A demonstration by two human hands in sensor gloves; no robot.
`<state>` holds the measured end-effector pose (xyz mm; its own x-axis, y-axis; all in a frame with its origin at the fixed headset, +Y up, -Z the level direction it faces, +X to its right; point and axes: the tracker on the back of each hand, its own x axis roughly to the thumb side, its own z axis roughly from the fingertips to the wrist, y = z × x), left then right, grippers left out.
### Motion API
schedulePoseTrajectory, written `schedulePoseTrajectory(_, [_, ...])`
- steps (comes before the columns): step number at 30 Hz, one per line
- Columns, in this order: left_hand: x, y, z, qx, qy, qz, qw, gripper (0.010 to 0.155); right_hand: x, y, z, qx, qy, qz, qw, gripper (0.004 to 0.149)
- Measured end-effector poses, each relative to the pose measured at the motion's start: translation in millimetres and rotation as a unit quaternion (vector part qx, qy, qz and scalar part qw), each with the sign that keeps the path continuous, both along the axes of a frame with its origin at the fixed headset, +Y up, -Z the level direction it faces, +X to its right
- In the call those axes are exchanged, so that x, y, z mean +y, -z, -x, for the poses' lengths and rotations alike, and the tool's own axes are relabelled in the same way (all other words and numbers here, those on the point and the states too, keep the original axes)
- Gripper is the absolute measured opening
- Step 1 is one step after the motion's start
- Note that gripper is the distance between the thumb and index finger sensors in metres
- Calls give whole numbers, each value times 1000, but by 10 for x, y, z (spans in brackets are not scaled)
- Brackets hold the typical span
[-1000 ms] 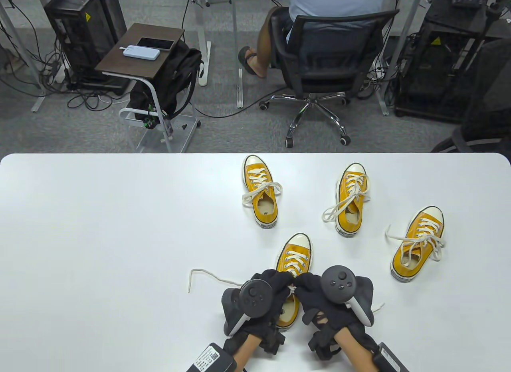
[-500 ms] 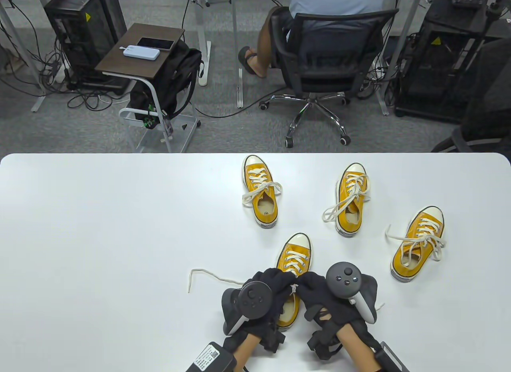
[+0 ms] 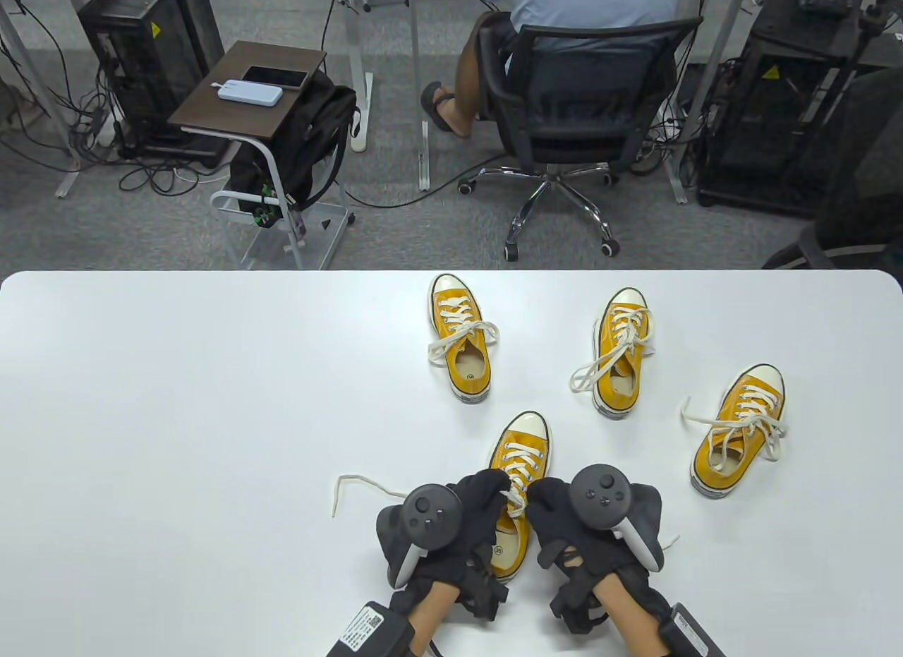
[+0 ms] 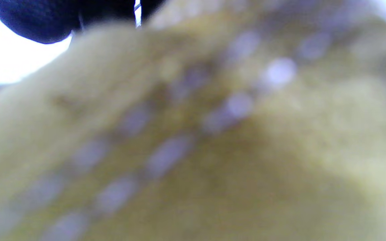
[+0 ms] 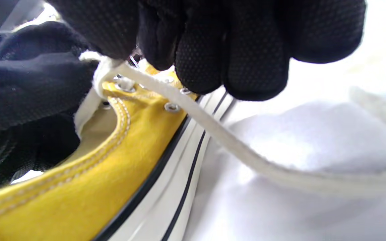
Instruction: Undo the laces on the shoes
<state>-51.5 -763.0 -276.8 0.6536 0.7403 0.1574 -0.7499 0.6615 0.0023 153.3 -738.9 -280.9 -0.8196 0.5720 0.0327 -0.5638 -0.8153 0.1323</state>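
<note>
While the table view hides the fingertips under the trackers, the right wrist view shows the right hand (image 5: pixel 213 43) with its fingers (image 5: pixel 253 67) curled together over the eyelet row of the near shoe (image 5: pixel 89 187), a cream lace (image 5: pixel 219 140) running out from under them and trailing across the white table (image 5: pixel 313 214). Whether those fingers actually pinch the lace cannot be told. The left wrist view is a blur of yellow canvas and pale stitching, with only a dark fingertip (image 4: pixel 32 20) at its top edge, so the left hand's grip cannot be told either.

From above, the near shoe (image 3: pixel 520 452) lies toe away, its heel end between the left hand (image 3: pixel 451 523) and the right hand (image 3: pixel 585 523), both touching its opening. One loose lace end (image 3: pixel 367 484) runs out to the left on the table (image 3: pixel 176 403). Three more shoes with tied bows sit farther back and to the right: one (image 3: pixel 460 339), another (image 3: pixel 621 350), a third (image 3: pixel 737 431), well apart from the hands.
</note>
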Motion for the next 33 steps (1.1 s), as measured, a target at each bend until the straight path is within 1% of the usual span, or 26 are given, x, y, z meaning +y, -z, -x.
schedulePoseTrajectory(1, [1,-3,-3,1,2,-1,1000,39,0,-3,7,-1,6,-6,1000,60])
schedulePoseTrajectory(3, [1,-3,-7,1,2,-2,1000,39,-20,7,39,5,9,2,1000,61])
schedulePoseTrajectory(5, [3,-1,-6,2,1,-2,1000,38,-58,28,84,6,-9,2,1000,52])
schedulePoseTrajectory(6, [1,-2,-5,2,1,-2,1000,38,-68,29,91,4,-13,-11,1000,49])
schedulePoseTrajectory(7, [-3,-2,1,6,0,-2,1000,38,-73,33,100,-9,-15,-41,999,43])
schedulePoseTrajectory(8, [-6,-2,2,8,-1,1,1000,38,-66,44,100,-3,-19,-44,999,39])
schedulePoseTrajectory(11, [-15,2,18,18,-8,9,1000,38,-55,36,68,-11,12,-35,999,37])
schedulePoseTrajectory(14, [-60,14,53,41,-37,43,998,38,-45,28,21,-24,36,-34,998,35])
schedulePoseTrajectory(15, [-66,11,59,42,-49,44,997,38,-48,25,19,-21,44,-29,998,35])
schedulePoseTrajectory(19, [-48,6,48,50,-34,34,998,39,-44,14,24,-22,49,-32,998,36])
schedulePoseTrajectory(20, [-36,4,31,46,-33,19,998,40,-43,8,23,-27,49,-40,998,36])
schedulePoseTrajectory(22, [-9,9,-5,29,-13,3,999,49,-43,12,24,-27,48,-44,997,36])
schedulePoseTrajectory(23, [6,11,-23,15,-6,-2,1000,49,-42,14,26,-27,51,-43,997,36])
schedulePoseTrajectory(25, [40,0,-59,-3,25,-40,999,39,-52,17,33,-22,53,-36,998,37])
schedulePoseTrajectory(26, [49,-1,-61,-1,51,-56,997,37,-51,15,30,-22,50,-37,998,36])
schedulePoseTrajectory(27, [51,-2,-57,-4,56,-58,997,38,-53,15,26,-23,49,-38,998,36])
schedulePoseTrajectory(29, [43,-3,-34,-2,38,-52,998,40,-53,17,4,-29,62,-37,997,37])
schedulePoseTrajectory(33, [37,-3,-6,1,27,-50,998,38,-67,13,-10,-32,83,-31,996,37])
